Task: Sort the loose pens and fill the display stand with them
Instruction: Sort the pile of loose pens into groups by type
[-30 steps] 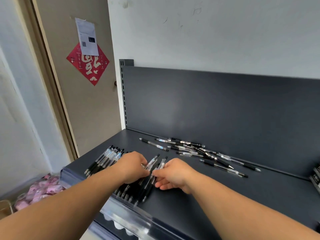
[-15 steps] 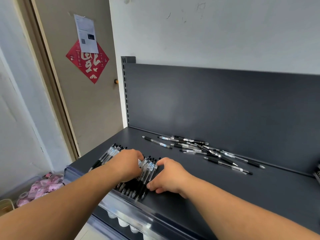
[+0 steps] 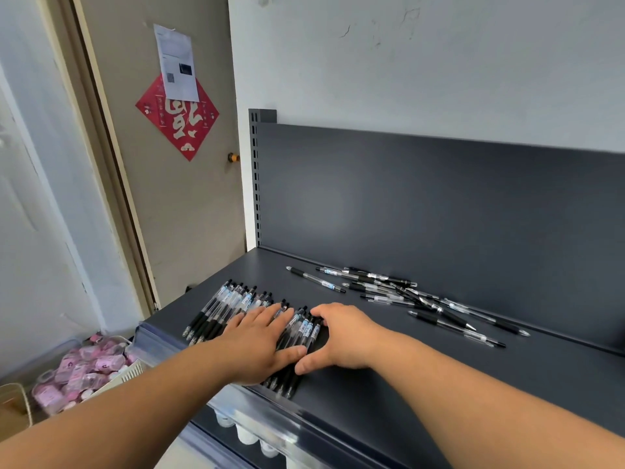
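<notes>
While laid palm down across the row of pens (image 3: 220, 308), left hand (image 3: 260, 343) flat, fingers straight and a little apart, thumb stretched to the right and touching the other thumb. Right hand (image 3: 345, 336) set against the right side of the same row, fingers (image 3: 321, 316) together and bent, tips on the far ends of the outermost pens, thumb straight along their barrels; not wrapped round any pen.

Row itself near the front left corner of the dark shelf (image 3: 389, 394): pens side by side and touching, clicker ends toward the back, black grips toward the front edge, middle part hidden under both hands.

Loose pens (image 3: 389, 286) farther back and to the right, close to the upright back panel (image 3: 439, 204), crossing one another in a low heap, apart from the row; one lying alone at the heap's left end.

Pale wall (image 3: 406, 55) above the panel. Door (image 3: 176, 214) at left, bearing a red paper diamond (image 3: 182, 130) with a white sheet (image 3: 177, 62) overlapping its top corner. Low at left, a white basket (image 3: 130, 374) of pink packets.
</notes>
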### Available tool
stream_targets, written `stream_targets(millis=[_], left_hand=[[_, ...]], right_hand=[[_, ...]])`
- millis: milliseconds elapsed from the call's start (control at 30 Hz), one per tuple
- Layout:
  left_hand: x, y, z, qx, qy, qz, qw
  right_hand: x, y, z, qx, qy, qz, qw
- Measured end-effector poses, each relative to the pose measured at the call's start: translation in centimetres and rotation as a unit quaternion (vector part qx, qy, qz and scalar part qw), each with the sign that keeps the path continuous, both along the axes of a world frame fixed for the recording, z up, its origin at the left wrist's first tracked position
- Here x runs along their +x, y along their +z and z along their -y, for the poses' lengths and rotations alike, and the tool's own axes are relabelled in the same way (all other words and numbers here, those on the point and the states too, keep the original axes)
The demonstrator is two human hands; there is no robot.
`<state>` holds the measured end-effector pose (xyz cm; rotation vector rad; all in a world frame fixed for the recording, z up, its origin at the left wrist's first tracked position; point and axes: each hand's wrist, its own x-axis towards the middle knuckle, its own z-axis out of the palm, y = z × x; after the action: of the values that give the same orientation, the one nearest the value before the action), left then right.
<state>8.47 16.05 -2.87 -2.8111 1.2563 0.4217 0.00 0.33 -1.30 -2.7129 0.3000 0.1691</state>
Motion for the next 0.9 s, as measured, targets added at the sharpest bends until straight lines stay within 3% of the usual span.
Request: stream_targets(millis=[200, 300, 533, 900], left_hand=[[0.2, 0.7, 0.9, -0.027, 0.007, 0.038, 0.999], [0.8, 1.2, 2.1, -0.083, 0.016, 0.061, 0.994], [2.2, 2.0, 6.5, -0.178, -0.049, 0.127, 0.975], [5.4, 0.0, 13.4, -0.074, -0.099, 0.183, 0.975]], right_hand=[[-0.3, 0.3, 0.6, 0.002, 0.001, 0.005, 1.000], [-0.6, 0.6, 1.8, 0.041, -0.040, 0.028, 0.998], [-2.4, 0.9, 6.3, -0.019, -0.156, 0.097, 0.983], [-6.6, 0.7, 11.8, -0.102, -0.264, 0.080, 0.956]])
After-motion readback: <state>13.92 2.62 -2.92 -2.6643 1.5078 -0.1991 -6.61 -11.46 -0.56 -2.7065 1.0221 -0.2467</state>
